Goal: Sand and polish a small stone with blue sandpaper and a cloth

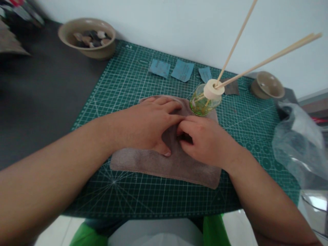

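— Brown, soft-napped cloth [169, 166] noted, spread near the middle of a green cutting mat [252, 131]. By what is the mat carried?

— By a dark grey counter [38, 95]. "A2" is printed at the mat's far left corner.

— State of the left hand [151, 123]?

— Laid palm down on the cloth, fingers spread wide and thumb held well out toward the near edge. The cloth is pressed, not gripped.

— And the right hand [206, 141]?

— Rested on the cloth's right half, fingers curled in toward the thumb. Whether a pinch of cloth is held cannot be told; the fingertips are partly hidden. The left index fingertip is brought up to the right hand's, touching or nearly so.

— Nearest object?

— A reed diffuser bottle [201, 104], green inside, pale-stoppered, just beyond the right hand. It appears to be stood on the cloth's far right part. Pale reeds [275, 56] are held in the stopper.

— Along the far side?

— Three blue packets [182, 70] are set in a row. A wide bowl [88, 51] filled with stones is placed at far left, a smaller bowl [268, 85] at far right. Clear plastic wrapping [298, 140] is draped over the mat's right edge.
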A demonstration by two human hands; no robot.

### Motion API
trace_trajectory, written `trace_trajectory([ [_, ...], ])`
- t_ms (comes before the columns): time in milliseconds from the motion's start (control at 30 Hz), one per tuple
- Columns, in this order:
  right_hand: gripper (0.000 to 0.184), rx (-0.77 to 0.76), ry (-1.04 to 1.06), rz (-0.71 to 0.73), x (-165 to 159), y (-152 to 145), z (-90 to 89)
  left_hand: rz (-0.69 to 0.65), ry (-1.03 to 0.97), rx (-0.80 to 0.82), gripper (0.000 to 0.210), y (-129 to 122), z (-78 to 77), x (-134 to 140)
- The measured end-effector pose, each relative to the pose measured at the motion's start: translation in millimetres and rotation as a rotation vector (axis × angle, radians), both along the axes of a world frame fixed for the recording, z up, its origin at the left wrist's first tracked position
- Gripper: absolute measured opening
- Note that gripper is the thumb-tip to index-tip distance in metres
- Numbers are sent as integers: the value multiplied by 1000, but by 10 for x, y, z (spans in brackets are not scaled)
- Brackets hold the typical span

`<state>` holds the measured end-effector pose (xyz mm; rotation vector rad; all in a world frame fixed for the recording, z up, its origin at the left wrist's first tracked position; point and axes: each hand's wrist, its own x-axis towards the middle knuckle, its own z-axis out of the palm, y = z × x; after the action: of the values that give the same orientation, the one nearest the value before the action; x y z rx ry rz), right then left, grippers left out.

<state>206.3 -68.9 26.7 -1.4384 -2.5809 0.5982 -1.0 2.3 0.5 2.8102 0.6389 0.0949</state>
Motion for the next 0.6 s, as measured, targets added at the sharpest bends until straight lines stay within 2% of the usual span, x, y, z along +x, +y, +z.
trace_trajectory([
  [433, 11, -57, -23, -37, -13, 19, 17, 6, 23, 2, 96, -5, 2, 7],
  [600, 15, -87, -63, -62, 13, 0, 46, 14, 52, -5, 95, -31, 62, 20],
])
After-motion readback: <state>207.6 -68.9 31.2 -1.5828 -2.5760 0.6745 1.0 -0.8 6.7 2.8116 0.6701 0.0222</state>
